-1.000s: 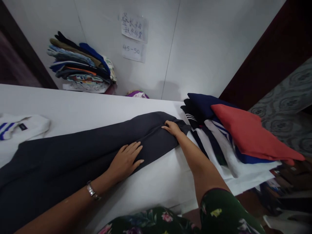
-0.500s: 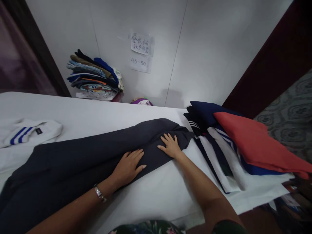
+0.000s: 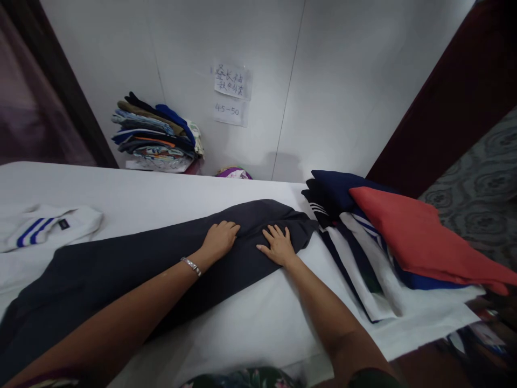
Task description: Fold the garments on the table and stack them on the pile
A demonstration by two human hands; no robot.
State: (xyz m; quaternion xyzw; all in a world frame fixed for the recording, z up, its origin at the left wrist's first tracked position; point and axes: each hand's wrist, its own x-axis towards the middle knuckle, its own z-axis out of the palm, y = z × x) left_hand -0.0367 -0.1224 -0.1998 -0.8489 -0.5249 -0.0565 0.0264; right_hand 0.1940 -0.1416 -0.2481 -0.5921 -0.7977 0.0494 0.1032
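Observation:
A long dark grey garment (image 3: 141, 258) lies stretched across the white table, its wider end at the left and its narrow, creased end at the right; its exact kind is hard to make out. My left hand (image 3: 220, 240), with a metal bracelet at the wrist, rests on the middle of the cloth. Its fingers are curled and seem to grip a bit of fabric at a crease. Close to the narrow end, my right hand (image 3: 279, 247) lies flat on the garment with its fingers spread.
Folded clothes, with a red one (image 3: 416, 237) on top, lie at the right. A white garment with blue stripes (image 3: 48, 226) is at the left of the table (image 3: 133, 196). Behind the table's far edge stands a clothes pile (image 3: 155, 134) by the wall with handwritten papers (image 3: 231, 94).
My left hand has moved up and away from me across the garment, and its fingers have curled in. My right hand stays spread on the cloth, nearly in place.

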